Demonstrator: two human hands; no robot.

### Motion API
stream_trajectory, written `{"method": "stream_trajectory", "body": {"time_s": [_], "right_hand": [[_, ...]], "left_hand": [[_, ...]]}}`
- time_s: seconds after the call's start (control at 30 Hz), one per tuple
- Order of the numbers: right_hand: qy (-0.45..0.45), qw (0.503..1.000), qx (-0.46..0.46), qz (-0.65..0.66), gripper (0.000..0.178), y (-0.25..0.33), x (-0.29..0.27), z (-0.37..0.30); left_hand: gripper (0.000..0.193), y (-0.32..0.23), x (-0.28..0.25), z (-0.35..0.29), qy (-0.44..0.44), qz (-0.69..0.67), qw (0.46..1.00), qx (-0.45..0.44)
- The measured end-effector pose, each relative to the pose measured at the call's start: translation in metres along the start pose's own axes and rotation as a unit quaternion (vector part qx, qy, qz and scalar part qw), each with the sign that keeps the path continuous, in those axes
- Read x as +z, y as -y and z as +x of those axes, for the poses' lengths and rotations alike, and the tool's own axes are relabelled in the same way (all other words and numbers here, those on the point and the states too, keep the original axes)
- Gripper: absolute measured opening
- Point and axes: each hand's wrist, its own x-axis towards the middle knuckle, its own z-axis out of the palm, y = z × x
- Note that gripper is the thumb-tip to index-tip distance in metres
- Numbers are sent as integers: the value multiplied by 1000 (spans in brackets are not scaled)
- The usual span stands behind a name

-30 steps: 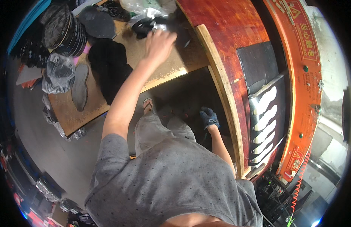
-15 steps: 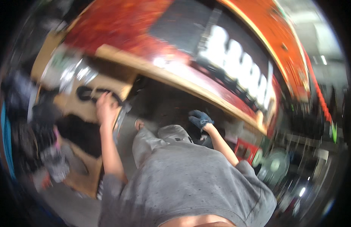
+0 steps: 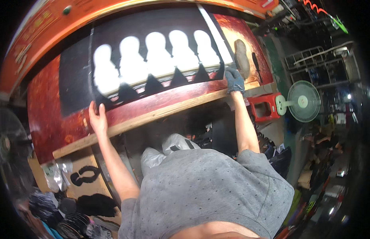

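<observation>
A black sheet (image 3: pixel 75 85) lies on the red worktable (image 3: pixel 43 103), with a row of several bright white sole-shaped figures (image 3: pixel 156 51) across it. Black pointed pieces (image 3: pixel 175 77) stick out between the figures along the near side. My bare left hand (image 3: pixel 98 118) is open at the sheet's near left corner, thumb and fingers apart; I cannot tell whether it touches the sheet. My right hand (image 3: pixel 235 81), in a dark blue-grey glove, is at the near right corner beside a pale strip (image 3: pixel 216 36). Its fingertips blend into the dark edge, so their grip is unclear.
Right of my glove, a grey sole-shaped piece (image 3: pixel 241 59) lies on pale wood near a dark slim tool (image 3: pixel 256 65). A red stool (image 3: pixel 264 107) and a fan (image 3: pixel 304 101) stand to the right. Lower left, cardboard (image 3: pixel 83 189) bears a black looped piece (image 3: pixel 88 175) and dark cloth (image 3: pixel 96 205).
My view has turned toward the worktable. My left hand has left the cardboard by the black looped piece for the sheet's left corner. My gloved right hand has risen to the right corner.
</observation>
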Motion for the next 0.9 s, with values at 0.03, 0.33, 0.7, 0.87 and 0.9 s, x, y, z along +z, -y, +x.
{"method": "stream_trajectory", "body": {"time_s": [0.03,0.33,0.7,0.87,0.9], "right_hand": [[-33,998,18,-52,33,-19,-12,15],[-130,910,207,-336,56,-111,-98,148],[77,905,141,-394,48,-171,-115,206],[66,870,155,-463,52,-191,-142,290],[35,886,196,-419,54,-183,-145,300]], "left_hand": [[54,3,8,4,3,-12,1000,-19],[25,-37,-12,-5,-14,-274,947,-165],[34,-37,24,-61,-139,-76,959,-235],[37,-13,42,-67,-154,174,972,-47],[36,-12,40,-68,-147,200,967,-58]]}}
